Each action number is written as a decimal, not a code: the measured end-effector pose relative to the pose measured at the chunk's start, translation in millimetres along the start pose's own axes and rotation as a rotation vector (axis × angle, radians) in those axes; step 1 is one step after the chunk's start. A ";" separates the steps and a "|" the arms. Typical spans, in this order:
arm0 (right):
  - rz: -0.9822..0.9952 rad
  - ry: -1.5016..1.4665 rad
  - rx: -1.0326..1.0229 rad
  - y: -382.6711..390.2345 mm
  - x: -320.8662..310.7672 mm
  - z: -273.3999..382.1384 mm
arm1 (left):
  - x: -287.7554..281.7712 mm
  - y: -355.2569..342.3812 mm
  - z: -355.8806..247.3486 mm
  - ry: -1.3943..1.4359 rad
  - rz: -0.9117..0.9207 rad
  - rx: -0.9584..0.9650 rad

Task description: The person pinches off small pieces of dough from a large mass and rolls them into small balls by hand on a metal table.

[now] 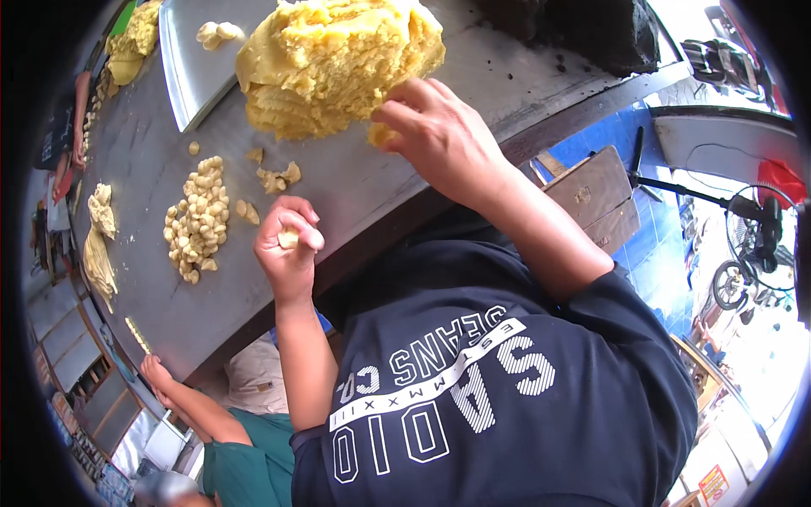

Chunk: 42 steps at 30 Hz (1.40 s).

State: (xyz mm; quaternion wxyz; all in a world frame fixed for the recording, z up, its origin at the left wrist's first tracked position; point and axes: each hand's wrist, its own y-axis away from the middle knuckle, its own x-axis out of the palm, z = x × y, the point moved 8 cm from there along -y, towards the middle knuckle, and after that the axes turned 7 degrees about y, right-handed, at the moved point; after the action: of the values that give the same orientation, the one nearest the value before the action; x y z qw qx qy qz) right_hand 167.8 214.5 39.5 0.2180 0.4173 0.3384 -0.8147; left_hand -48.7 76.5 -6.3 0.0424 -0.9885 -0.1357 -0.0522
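Note:
A big rough mound of yellow dough (pixel 329 68) stands on the grey table (pixel 279 156) at the far side. At the mound's lower right edge, my right hand (pixel 435 135) has its fingers curled round a small yellow lump of dough (pixel 382 134). My left hand (pixel 287 253) is closer to the table's front edge, closed on a small pale piece of dough (pixel 289 237). To its left lies a pile of small dough pieces (pixel 198 215). A few crumbly scraps (pixel 279 177) and a pair of small pieces (pixel 247 210) rest between the pile and the mound.
A metal tray (pixel 182 72) with a few dough pieces sits at the far left. Flattened pale dough (pixel 99 245) lies along the left side. A co-worker's hand (pixel 156 372) touches a thin dough strip. A dark bulky object (pixel 583 38) occupies the far right.

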 end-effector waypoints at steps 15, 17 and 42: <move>0.275 0.011 -0.259 11.7 -15.3 -13.5 | 11.6 11.7 -41.0 -0.764 0.133 0.238; 0.175 -0.010 -0.338 25.1 -9.4 5.0 | 10.1 11.1 -36.1 -0.718 0.094 0.292; 0.180 0.017 -0.199 -25.2 17.0 8.6 | 26.7 33.6 -32.2 -0.940 0.041 0.336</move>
State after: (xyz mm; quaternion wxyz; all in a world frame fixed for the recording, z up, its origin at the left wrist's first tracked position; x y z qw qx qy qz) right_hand 137.7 224.0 38.4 0.3278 0.4291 0.3808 -0.7506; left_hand -16.9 48.2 26.3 0.1362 -0.8870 -0.1274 0.4225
